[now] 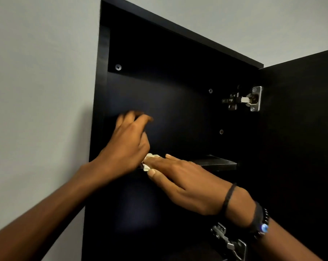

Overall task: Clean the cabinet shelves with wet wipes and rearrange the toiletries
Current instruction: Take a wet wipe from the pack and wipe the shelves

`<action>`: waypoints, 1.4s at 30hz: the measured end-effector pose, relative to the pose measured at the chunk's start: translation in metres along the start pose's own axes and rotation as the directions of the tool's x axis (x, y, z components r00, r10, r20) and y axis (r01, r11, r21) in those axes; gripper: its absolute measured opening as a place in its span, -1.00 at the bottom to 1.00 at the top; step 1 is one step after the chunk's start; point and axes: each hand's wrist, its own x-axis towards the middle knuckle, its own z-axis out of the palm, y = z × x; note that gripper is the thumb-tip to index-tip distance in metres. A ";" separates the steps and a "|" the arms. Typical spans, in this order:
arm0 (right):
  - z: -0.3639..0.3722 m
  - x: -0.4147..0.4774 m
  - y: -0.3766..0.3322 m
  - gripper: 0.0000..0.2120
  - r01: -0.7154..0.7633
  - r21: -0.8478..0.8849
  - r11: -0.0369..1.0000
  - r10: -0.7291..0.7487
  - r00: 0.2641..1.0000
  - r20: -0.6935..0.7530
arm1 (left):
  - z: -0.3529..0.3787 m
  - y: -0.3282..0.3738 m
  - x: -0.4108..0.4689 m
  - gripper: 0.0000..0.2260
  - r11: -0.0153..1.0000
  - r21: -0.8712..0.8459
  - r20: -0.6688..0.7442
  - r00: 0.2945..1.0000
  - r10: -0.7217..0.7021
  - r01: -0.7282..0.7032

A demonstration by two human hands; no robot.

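Observation:
A black wall cabinet [178, 102] stands open, and its upper shelf [218, 162] shows as a thin dark edge. My right hand [185, 181] lies flat with straight fingers on a crumpled white wet wipe [149, 162], pressing it onto the shelf's left end. My left hand [127, 147] is raised just above the wipe inside the cabinet, blurred, its fingers loosely curled with nothing visible in them. No toiletries show in this view.
The cabinet door [300, 147] hangs open at the right on a metal hinge [250, 99]; a second hinge [229, 242] sits lower down. A grey wall [42, 91] borders the cabinet on the left. The space below the shelf is dark.

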 end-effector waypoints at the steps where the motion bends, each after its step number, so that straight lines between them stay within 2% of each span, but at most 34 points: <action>1: -0.005 -0.007 -0.001 -0.61 -0.017 0.006 1.000 0.017 1.000 -0.019 | -0.004 0.002 -0.003 -0.56 0.997 -0.066 -0.023 0.999 -0.029 0.028; 2: -0.010 -0.016 0.005 -0.59 -0.078 -0.014 0.997 0.078 0.997 -0.030 | -0.007 0.004 -0.006 -0.61 0.992 -0.121 -0.027 0.998 -0.048 0.045; 4: -0.020 -0.028 0.030 -0.56 -0.308 -0.132 0.942 0.309 0.951 -0.009 | -0.017 0.004 -0.011 -0.65 0.979 -0.188 0.035 0.997 -0.075 0.080; 6: -0.026 -0.030 0.061 -0.55 -0.500 -0.316 0.806 0.533 0.846 0.023 | -0.025 0.001 -0.015 -0.63 0.969 -0.203 0.159 0.982 -0.106 0.138; 8: -0.028 -0.019 0.078 -0.55 -0.584 -0.354 0.730 0.641 0.766 0.059 | -0.028 0.001 -0.017 -0.64 0.956 -0.200 0.278 0.948 -0.155 0.215; 10: -0.023 -0.001 0.079 -0.58 -0.566 -0.309 0.764 0.619 0.778 0.107 | -0.028 0.003 -0.016 -0.66 0.940 -0.214 0.330 0.925 -0.187 0.266; 13: -0.009 0.024 0.044 -0.64 -0.405 -0.196 0.893 0.432 0.894 0.120 | -0.024 0.008 -0.014 -0.61 0.912 -0.234 0.335 0.909 -0.249 0.336; 15: 0.001 0.035 0.014 -0.69 -0.289 -0.054 0.956 0.293 0.953 0.081 | -0.023 0.011 -0.012 -0.58 0.905 -0.240 0.318 0.909 -0.269 0.352; 17: 0.011 0.041 -0.012 -0.80 -0.168 -0.002 0.986 0.168 0.985 0.031 | -0.023 0.013 -0.010 -0.55 0.898 -0.259 0.307 0.912 -0.271 0.355; 19: 0.018 0.039 -0.026 -0.92 -0.010 0.028 1.000 0.012 0.998 -0.063 | -0.024 0.016 -0.011 -0.54 0.894 -0.264 0.306 0.910 -0.280 0.363; 21: 0.023 0.033 -0.029 -0.89 0.102 0.061 0.993 -0.092 0.985 -0.145 | -0.025 0.016 -0.012 -0.57 0.894 -0.258 0.298 0.910 -0.288 0.367; 24: 0.023 0.015 -0.017 -0.77 0.053 0.030 0.998 -0.045 0.975 -0.215 | -0.022 0.017 -0.015 -0.61 0.909 -0.220 0.299 0.911 -0.283 0.354; 26: 0.017 0.002 -0.005 -0.67 -0.047 -0.026 0.999 0.040 0.971 -0.237 | -0.019 0.017 -0.015 -0.61 0.928 -0.170 0.288 0.917 -0.274 0.331; 29: 0.003 -0.022 0.025 -0.61 -0.259 -0.058 0.964 0.243 0.951 -0.191 | -0.013 0.014 -0.014 -0.61 0.950 -0.109 0.255 0.932 -0.256 0.291; 31: -0.007 -0.035 0.056 -0.58 -0.439 -0.109 0.892 0.424 0.895 -0.140 | -0.004 0.009 -0.009 -0.61 0.972 -0.055 0.226 0.951 -0.212 0.229; 33: -0.017 -0.037 0.085 -0.55 -0.608 -0.147 0.780 0.602 0.793 -0.088 | 0.007 0.006 -0.005 -0.59 0.987 0.010 0.219 0.963 -0.160 0.161; 35: -0.023 -0.030 0.103 -0.53 -0.698 -0.145 0.702 0.702 0.712 -0.027 | 0.018 0.005 -0.003 -0.60 0.988 0.056 0.248 0.957 -0.153 0.143; 37: -0.021 -0.024 0.105 -0.52 -0.691 -0.154 0.706 0.696 0.718 -0.032 | 0.026 0.005 -0.005 -0.65 0.985 0.083 0.277 0.946 -0.166 0.149; 39: -0.013 -0.026 0.089 -0.54 -0.598 -0.137 0.790 0.593 0.801 -0.084 | 0.029 0.004 -0.008 -0.69 0.984 0.091 0.284 0.944 -0.170 0.150; 42: -0.002 -0.038 0.058 -0.52 -0.345 -0.063 0.936 0.332 0.929 -0.163 | 0.028 0.004 -0.009 -0.69 0.987 0.105 0.288 0.946 -0.149 0.123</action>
